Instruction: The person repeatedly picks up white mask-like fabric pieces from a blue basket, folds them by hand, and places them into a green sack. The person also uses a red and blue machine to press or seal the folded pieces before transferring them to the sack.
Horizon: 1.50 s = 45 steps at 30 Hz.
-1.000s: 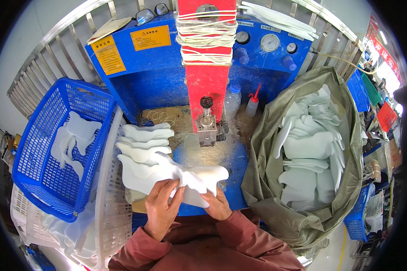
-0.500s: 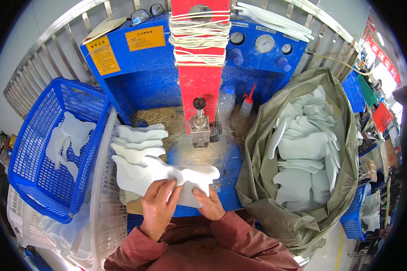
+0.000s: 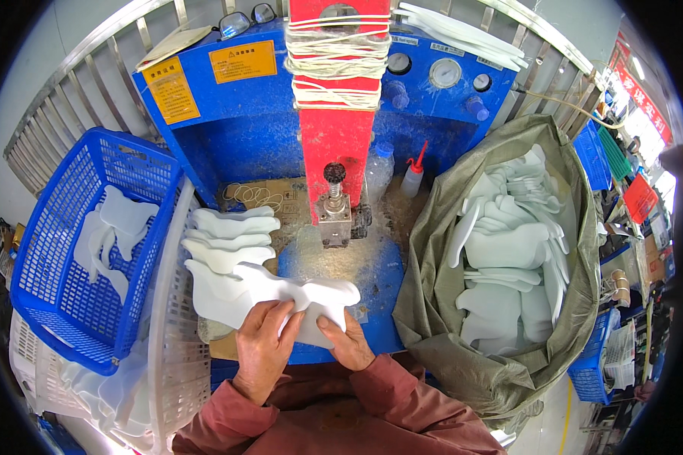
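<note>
In front of me, both hands hold a white, smooth, wavy-edged foam-like piece just below the machine's metal head. My left hand pinches its left part, thumb and fingers on the lower edge. At its right end, my right hand grips it with the thumb on the near face. Just left of my hands lie several similar white pieces in an overlapping row; the nearest one meets or overlaps the held piece, and I cannot tell where they part.
A red column wound with cord rises from the blue machine. Left are a blue basket and a white basket with pieces. An olive sack full of pieces stands right. A red-tipped bottle sits behind.
Both hands and the held piece have shifted slightly left, its right end dipping a little. The grip looks the same.
</note>
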Tool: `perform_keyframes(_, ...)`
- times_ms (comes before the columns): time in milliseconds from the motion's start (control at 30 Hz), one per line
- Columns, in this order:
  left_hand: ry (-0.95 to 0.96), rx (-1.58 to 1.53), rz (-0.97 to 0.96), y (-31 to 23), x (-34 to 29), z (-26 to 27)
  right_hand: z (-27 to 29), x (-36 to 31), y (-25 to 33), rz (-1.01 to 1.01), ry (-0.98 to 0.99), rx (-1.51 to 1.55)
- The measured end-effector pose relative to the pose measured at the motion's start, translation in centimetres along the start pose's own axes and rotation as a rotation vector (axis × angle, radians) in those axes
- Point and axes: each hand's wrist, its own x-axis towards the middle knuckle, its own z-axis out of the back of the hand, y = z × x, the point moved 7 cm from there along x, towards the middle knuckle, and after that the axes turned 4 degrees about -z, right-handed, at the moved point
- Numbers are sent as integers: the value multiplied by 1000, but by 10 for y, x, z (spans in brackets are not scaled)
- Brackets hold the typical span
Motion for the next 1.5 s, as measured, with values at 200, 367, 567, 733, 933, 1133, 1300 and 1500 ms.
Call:
perform_keyframes(200,32,-27,44,4,-1,-3,-3,-2,8,5,-8,-101)
perform_keyframes(367,41,-61,68,6,-2,-2,-2,-3,6,-39,-32,-89)
perform_keyframes(567,57,-92,110,1,1,4,-3,-4,7,3,19,-67)
perform_keyframes(733,52,-62,67,-11,9,9,-4,-4,7,-1,22,-94)
perform_keyframes(933,17,-78,-97,-22,20,4,-6,-6,9,-7,7,-118)
perform_keyframes(1133,4,-91,-68,-17,18,0,-5,-6,9,-6,10,-160)
perform_keyframes(1300,-20,-108,-60,-13,16,-3,-5,-5,7,24,17,-184)
perform_keyframes(1500,-35,-123,-3,-10,16,-2,-4,-5,3,17,19,-169)
